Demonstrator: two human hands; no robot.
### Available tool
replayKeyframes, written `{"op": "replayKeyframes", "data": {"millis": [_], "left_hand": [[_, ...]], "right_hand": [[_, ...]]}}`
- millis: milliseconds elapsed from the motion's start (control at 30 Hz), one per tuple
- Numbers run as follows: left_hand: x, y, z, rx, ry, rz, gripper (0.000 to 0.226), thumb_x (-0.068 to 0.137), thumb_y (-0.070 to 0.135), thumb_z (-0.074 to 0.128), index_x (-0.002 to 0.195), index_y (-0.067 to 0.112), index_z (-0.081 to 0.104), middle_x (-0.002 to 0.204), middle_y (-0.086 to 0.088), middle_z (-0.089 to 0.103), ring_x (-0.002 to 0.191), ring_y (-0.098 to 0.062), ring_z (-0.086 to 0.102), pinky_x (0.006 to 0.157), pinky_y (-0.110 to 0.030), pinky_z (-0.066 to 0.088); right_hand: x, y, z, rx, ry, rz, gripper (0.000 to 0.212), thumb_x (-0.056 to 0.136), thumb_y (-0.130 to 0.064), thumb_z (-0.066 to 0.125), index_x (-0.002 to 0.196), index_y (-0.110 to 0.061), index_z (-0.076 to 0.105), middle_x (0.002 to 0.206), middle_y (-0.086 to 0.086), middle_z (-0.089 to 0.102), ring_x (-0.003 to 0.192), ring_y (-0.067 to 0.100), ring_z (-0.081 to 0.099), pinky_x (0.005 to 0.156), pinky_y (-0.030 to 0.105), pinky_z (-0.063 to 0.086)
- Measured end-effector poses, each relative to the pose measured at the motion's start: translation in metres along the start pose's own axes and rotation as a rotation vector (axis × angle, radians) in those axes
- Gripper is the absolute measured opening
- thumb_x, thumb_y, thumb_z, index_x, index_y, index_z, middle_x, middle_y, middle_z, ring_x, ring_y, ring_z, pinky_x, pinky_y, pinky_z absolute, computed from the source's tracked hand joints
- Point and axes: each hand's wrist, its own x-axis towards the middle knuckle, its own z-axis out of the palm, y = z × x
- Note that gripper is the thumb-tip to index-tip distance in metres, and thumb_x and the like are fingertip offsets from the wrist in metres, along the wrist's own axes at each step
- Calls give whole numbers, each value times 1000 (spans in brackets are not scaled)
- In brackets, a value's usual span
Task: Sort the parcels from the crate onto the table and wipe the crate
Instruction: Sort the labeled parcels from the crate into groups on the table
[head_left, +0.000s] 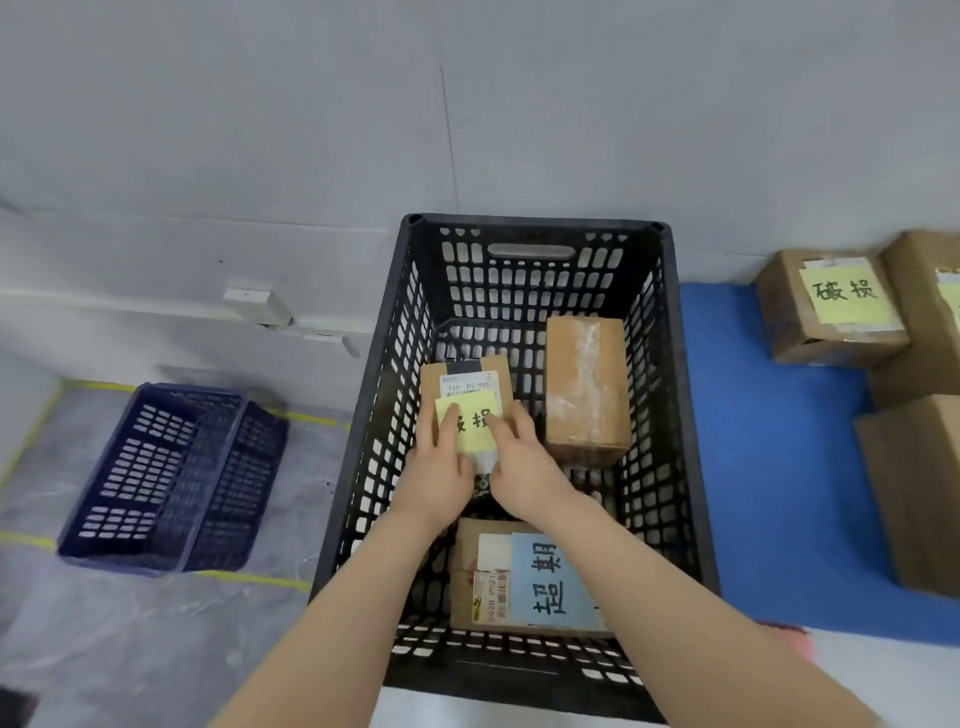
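Crate, 3 parcels, hands gripping yellow-noted parcel

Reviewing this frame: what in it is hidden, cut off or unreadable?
1. Head view, note on the held parcel: the left hand partly covers its first character, the right hand its right edge.
2. Blue label: right part under the right forearm.
3. Boxes at right: cut by the frame edge; the second note there is unreadable.
4. Barcode slip by the blue label: print too small.
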Motion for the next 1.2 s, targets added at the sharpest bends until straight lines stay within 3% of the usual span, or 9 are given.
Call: {"op": "replayKeyframes", "data": {"millis": [67,167,333,433,533,700,867,1000,1200], "left_hand": [[1,0,3,-13,18,13,65,95,17,43,152,18,12,159,-1,-12,127,-33,41,97,-43,45],[4,2,1,59,48,-29,63,95,23,39,152,23,11,160,2,-10,119,-34,45,90,-43,47],[5,10,-16,181,98,-39,57,96,29,35,150,25,17,159,4,4,111,-33,49,84,-41,47],[0,19,-28,241,153,-15,55,95,29,36,149,23,23,158,2,11,110,-34,52,82,-40,48],[-12,31,-41,259,232,21,54,94,29,37,147,23,26,156,3,17,106,-32,54,79,-41,51],[-39,64,-63,256,372,85,54,93,30,37,146,22,29,155,-1,21,107,-30,55,74,-40,52],[-70,112,-89,334,514,207,56,91,29,39,146,22,29,155,-4,23,112,-30,51,69,-39,51],[-95,164,-105,367,580,319,56,90,30,35,144,20,29,154,-5,23,112,-30,51,60,-34,46],[-121,255,-84,346,650,452,57,88,32,28,141,16,34,151,-10,31,101,-32,56,53,-38,53]], "right_hand": [[4,3,1,58,26,-11,73,91,-2,49,153,-15,13,160,11,-14,145,30,20,113,30,29],[4,3,-1,97,55,-33,69,92,-5,49,153,-13,17,161,7,-13,147,26,14,113,27,25],[-5,-7,-7,115,79,-82,63,92,-9,47,151,-15,24,161,-2,-2,132,27,41,108,37,38],[-13,-11,-17,146,112,-82,59,93,-12,47,149,-15,30,159,-4,8,105,17,58,99,33,44],[-25,-14,-31,171,162,-140,57,92,-13,48,147,-17,35,157,-7,14,93,9,58,94,26,44],[-56,-22,-59,189,292,-252,54,90,-14,50,143,-18,41,155,-9,20,113,0,45,99,19,37],[-99,-33,-91,247,477,-383,52,90,-11,50,141,-16,44,154,-6,23,136,7,30,109,36,38],[-141,-29,-127,306,596,-443,51,90,-13,48,140,-18,45,154,-11,23,133,5,35,102,34,46],[-204,17,-182,261,762,-433,53,86,-19,45,138,-28,46,152,-20,22,122,5,43,91,31,49]]}}
